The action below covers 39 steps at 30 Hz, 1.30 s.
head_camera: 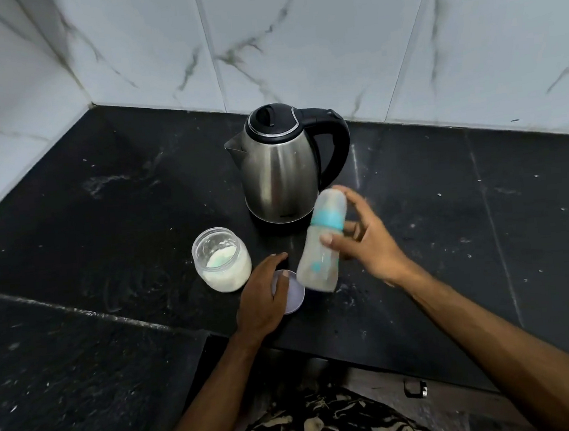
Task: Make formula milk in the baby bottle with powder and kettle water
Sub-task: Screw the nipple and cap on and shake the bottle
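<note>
- Translucent plastic baby bottle w/ turquoise collar ring and clear cap point(320, 243) sits tilted on the black speckled stone countertop point(447, 201), top leaning away toward the kettle, base near the counter's front edge. It's blurred; walls look cloudy grey, a small turquoise mark low on the body. Can't tell if there's liquid inside.
- My right hand point(364, 239) is at the bottle's right side: thumb tip pressed on the body just under the turquoise ring, index finger reaching up beside the cap, other fingers curled loosely behind. Fingers spread fairly wide, a loose hold and not a full wrap; can't tell how many fingers actually touch behind it.
- My left hand point(265, 292) lies palm-down over a round pale lilac lid point(293, 295), fingers gently curved, not clenched, covering the lid's left half. Lid lies flat on the counter, just left of the bottle's base, nearly touching it.
- Short clear glass jar of white powder point(221, 258) stands open and upright left of that hand, approx. a third full, powder dusting the inner walls.
- Stainless steel electric kettle w/ black lid and handle point(278, 164) stands behind the bottle, lid shut, spout pointing left, handle right.
- White marble-look tiled wall point(295, 42) backs the counter.
</note>
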Each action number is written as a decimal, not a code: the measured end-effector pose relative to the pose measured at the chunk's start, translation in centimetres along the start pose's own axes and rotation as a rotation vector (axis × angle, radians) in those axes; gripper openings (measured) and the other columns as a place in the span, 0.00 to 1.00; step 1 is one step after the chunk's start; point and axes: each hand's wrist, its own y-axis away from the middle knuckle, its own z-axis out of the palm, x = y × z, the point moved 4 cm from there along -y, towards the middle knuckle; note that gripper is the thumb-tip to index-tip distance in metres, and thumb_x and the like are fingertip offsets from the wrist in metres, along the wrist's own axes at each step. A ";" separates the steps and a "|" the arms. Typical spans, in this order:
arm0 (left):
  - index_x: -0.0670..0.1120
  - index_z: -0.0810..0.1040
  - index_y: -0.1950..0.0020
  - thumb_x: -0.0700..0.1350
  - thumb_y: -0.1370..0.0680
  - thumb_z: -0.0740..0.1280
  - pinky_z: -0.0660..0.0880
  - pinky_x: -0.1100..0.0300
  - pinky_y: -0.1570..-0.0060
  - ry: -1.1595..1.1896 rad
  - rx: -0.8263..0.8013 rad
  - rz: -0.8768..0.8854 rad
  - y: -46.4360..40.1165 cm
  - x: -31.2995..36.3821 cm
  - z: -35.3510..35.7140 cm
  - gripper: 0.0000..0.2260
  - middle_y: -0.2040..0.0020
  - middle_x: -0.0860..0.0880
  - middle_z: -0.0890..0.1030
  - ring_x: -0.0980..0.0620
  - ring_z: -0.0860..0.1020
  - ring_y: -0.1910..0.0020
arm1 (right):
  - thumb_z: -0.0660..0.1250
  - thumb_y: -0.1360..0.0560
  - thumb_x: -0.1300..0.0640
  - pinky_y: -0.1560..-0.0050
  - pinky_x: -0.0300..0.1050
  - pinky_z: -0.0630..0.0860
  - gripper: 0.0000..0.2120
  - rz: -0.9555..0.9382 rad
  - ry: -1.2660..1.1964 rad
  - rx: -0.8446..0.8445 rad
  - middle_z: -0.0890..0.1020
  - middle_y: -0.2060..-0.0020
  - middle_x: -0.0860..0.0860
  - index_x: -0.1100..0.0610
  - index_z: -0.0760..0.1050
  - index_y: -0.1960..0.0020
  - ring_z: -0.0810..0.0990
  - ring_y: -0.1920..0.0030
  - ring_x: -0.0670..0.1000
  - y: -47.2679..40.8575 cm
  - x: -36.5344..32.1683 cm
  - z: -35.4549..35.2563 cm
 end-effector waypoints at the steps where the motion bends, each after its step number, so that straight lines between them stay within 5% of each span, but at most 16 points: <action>1: 0.43 0.76 0.33 0.46 0.21 0.60 0.69 0.55 0.31 0.003 0.001 0.000 0.0 0.0 0.0 0.18 0.34 0.48 0.78 0.50 0.75 0.33 | 0.77 0.30 0.59 0.58 0.47 0.83 0.36 -0.006 0.036 -0.032 0.86 0.50 0.54 0.43 0.64 0.29 0.86 0.51 0.54 0.1 0.1 0.1; 6: 0.43 0.76 0.32 0.45 0.20 0.60 0.65 0.62 0.31 -0.005 -0.003 -0.003 0.1 0.1 0.0 0.17 0.33 0.49 0.78 0.52 0.73 0.32 | 0.72 0.29 0.56 0.56 0.57 0.84 0.36 -0.122 -0.272 0.350 0.86 0.54 0.49 0.50 0.59 0.25 0.86 0.51 0.53 -1.4 -1.4 -2.5; 11: 0.42 0.76 0.32 0.45 0.20 0.60 0.68 0.55 0.30 0.008 -0.006 0.002 0.0 0.0 0.0 0.18 0.33 0.48 0.78 0.50 0.74 0.33 | 0.78 0.31 0.58 0.58 0.46 0.82 0.36 0.001 0.020 -0.001 0.83 0.47 0.58 0.41 0.64 0.30 0.86 0.51 0.53 0.5 0.7 0.3; 15: 0.43 0.76 0.32 0.40 0.18 0.63 0.65 0.62 0.30 -0.015 0.008 -0.002 0.0 -0.1 0.0 0.15 0.33 0.49 0.78 0.52 0.73 0.32 | 0.72 0.27 0.58 0.61 0.50 0.84 0.33 -0.097 -0.262 0.348 0.87 0.56 0.49 0.49 0.60 0.26 0.86 0.55 0.50 -1.1 -0.7 -2.2; 17: 0.43 0.76 0.32 0.40 0.18 0.63 0.65 0.63 0.30 -0.015 0.012 -0.002 0.0 0.0 0.0 0.15 0.33 0.49 0.78 0.52 0.73 0.32 | 0.71 0.25 0.58 0.57 0.53 0.84 0.33 -0.105 -0.312 0.368 0.86 0.55 0.48 0.49 0.59 0.25 0.86 0.53 0.51 -1.3 -0.7 -2.5; 21: 0.42 0.76 0.32 0.42 0.19 0.62 0.68 0.52 0.30 -0.003 0.000 0.004 -0.1 0.0 0.0 0.16 0.33 0.47 0.78 0.49 0.74 0.32 | 0.77 0.30 0.58 0.58 0.47 0.83 0.36 0.024 0.025 -0.024 0.84 0.48 0.56 0.42 0.64 0.29 0.86 0.50 0.55 0.4 1.3 0.2; 27: 0.43 0.76 0.32 0.43 0.18 0.61 0.64 0.62 0.30 -0.012 0.003 -0.008 0.1 0.2 -0.1 0.16 0.33 0.50 0.77 0.52 0.73 0.31 | 0.74 0.30 0.53 0.59 0.52 0.84 0.37 -0.098 -0.272 0.375 0.86 0.53 0.50 0.47 0.60 0.26 0.86 0.51 0.53 -1.5 -0.4 -2.4; 32: 0.41 0.75 0.32 0.43 0.20 0.60 0.68 0.56 0.30 -0.007 -0.012 -0.004 0.0 0.2 -0.1 0.17 0.33 0.48 0.77 0.49 0.74 0.32 | 0.80 0.32 0.57 0.57 0.46 0.82 0.37 -0.011 0.035 -0.059 0.82 0.45 0.60 0.40 0.66 0.31 0.86 0.50 0.55 0.1 1.3 0.7; 36: 0.43 0.76 0.32 0.42 0.18 0.61 0.63 0.67 0.31 -0.015 0.009 -0.007 0.1 0.2 -0.1 0.15 0.33 0.50 0.78 0.53 0.73 0.32 | 0.74 0.30 0.55 0.60 0.51 0.84 0.35 -0.106 -0.248 0.353 0.86 0.54 0.51 0.48 0.62 0.28 0.86 0.54 0.51 -1.5 -0.7 -2.0; 39: 0.44 0.76 0.32 0.41 0.18 0.62 0.64 0.65 0.31 -0.018 0.010 -0.009 0.1 0.1 -0.1 0.15 0.33 0.50 0.77 0.52 0.73 0.32 | 0.74 0.29 0.56 0.58 0.54 0.84 0.37 -0.079 -0.243 0.313 0.86 0.52 0.52 0.48 0.60 0.26 0.86 0.53 0.53 -1.3 -0.1 -1.7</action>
